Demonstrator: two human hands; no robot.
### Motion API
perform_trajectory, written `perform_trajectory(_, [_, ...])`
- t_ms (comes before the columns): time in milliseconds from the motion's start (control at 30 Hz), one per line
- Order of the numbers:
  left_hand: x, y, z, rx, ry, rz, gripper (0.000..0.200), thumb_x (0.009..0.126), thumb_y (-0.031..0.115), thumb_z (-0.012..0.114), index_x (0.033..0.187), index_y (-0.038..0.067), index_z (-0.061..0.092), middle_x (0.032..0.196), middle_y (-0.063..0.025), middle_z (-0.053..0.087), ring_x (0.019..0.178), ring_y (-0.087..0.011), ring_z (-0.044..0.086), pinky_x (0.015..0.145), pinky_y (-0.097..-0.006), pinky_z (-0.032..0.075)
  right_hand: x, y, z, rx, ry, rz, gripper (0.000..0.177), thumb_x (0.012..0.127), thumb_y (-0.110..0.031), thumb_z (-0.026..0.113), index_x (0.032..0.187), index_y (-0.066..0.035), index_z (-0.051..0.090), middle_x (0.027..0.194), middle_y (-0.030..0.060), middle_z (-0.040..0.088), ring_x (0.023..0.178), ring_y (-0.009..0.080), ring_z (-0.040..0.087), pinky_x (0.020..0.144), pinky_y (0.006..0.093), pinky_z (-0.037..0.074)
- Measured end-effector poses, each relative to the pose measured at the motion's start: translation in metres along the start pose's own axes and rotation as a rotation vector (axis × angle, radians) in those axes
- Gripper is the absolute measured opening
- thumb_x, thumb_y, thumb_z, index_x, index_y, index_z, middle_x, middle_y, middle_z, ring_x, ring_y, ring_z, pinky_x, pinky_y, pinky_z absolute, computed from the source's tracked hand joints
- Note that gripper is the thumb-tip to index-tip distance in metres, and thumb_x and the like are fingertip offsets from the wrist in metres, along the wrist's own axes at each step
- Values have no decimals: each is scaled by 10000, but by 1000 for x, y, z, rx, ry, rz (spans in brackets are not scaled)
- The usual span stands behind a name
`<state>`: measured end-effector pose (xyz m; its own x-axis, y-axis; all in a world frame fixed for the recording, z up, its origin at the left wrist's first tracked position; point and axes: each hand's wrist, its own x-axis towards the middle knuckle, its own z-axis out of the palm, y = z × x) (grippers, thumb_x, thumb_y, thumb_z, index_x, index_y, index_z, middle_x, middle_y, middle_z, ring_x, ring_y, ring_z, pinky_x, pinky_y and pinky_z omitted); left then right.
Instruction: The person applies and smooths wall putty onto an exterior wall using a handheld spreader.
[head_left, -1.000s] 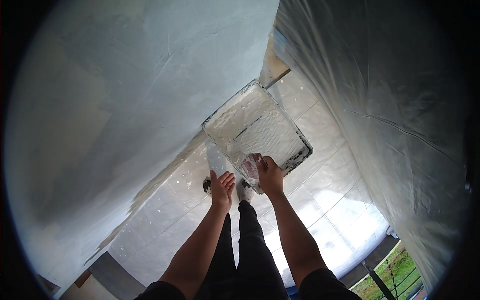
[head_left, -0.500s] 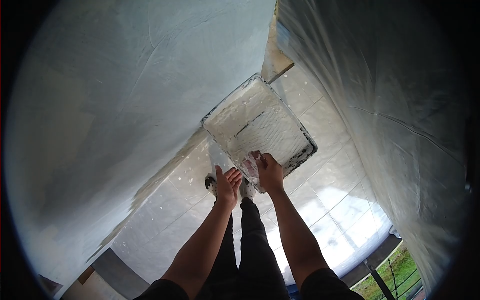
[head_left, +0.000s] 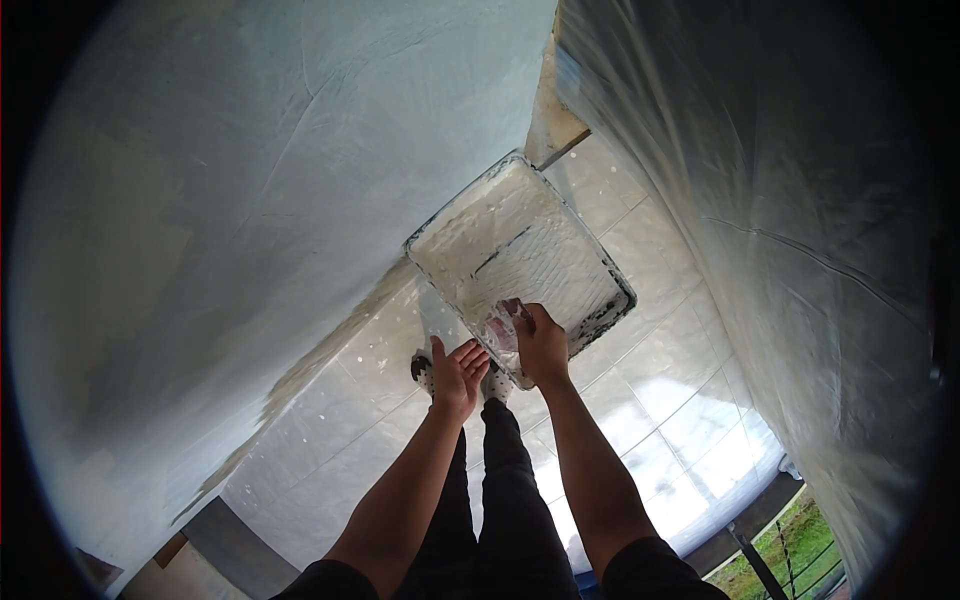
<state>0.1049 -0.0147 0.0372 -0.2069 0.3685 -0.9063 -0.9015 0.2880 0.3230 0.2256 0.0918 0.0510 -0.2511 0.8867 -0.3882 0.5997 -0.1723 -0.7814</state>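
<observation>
Since a second ago, left hand [head_left: 455,378] has edged in toward the paint tray [head_left: 598,314], which has shifted a little up and right.

Right hand [head_left: 542,348] pinches the tray's near rim together with a crumpled bit of clear plastic [head_left: 503,325]. The left hand's fingers are loosely spread, holding nothing, just beside the tray's near corner. The tray is held out above the plastic-covered floor [head_left: 640,390], between the painted wall [head_left: 250,200] and a hanging plastic sheet [head_left: 780,200]. It looks stiff but coated in wet white paint, so probably slippery and apt to slosh; the near rim corners, one per hand, seem the safest hold, kept level. No brand or writing can be read.
</observation>
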Motion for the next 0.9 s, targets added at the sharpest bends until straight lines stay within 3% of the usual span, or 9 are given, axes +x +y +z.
perform_trajectory(167, [4,-3,-7,-43,-57,-13,1038,912,789,258,1408,-114,384,1412,-256,461,1324,-350,445,1153,-446,308,0,-2,-8,-12,-102,6,225,923,-177,623,1083,-20,616,884,203,695,861,406,674,744,441,521])
perform_trajectory(233, [3,-2,-6,-38,-52,-13,1038,912,789,259,1408,-114,384,1410,-256,462,1324,-350,445,1153,-447,309,0,-1,-8,68,93,-12,216,919,-184,642,1071,-31,635,857,188,692,805,346,694,712,391,522])
perform_trajectory(333, [4,-3,-4,-42,-40,-12,1037,912,789,260,1406,-114,386,1406,-255,465,1320,-349,448,1151,-447,312,-3,-2,-4,4,-86,-41,202,929,-158,610,1079,-22,623,884,220,684,870,394,675,741,439,518])
perform_trajectory(500, [4,-2,-7,-43,-49,-18,1036,912,788,266,1403,-116,387,1401,-253,465,1311,-347,455,1148,-444,318,-4,-3,-3,39,50,-67,202,927,-153,600,1080,-24,629,921,217,678,870,404,660,738,446,515])
perform_trajectory(567, [4,-1,-5,-45,-42,-20,1038,910,790,268,1402,-116,389,1398,-253,466,1308,-348,457,1147,-441,320,-6,-6,-4,-59,-120,-94,200,929,-152,593,1081,-26,631,922,214,676,870,408,657,746,450,514])
perform_trajectory(800, [6,0,-6,-34,-76,-15,1042,907,794,269,1400,-116,390,1396,-253,467,1310,-347,456,1148,-442,319,-6,-5,-6,63,-14,-93,201,932,-165,594,1070,-24,633,907,216,673,864,410,656,747,447,513])
perform_trajectory(900, [4,-1,-4,-42,-67,-9,1039,910,790,271,1403,-117,387,1395,-252,468,1313,-349,453,1149,-444,317,-7,9,-4,-85,13,-184,188,925,-154,609,1056,-22,638,879,214,672,831,399,667,717,418,518])
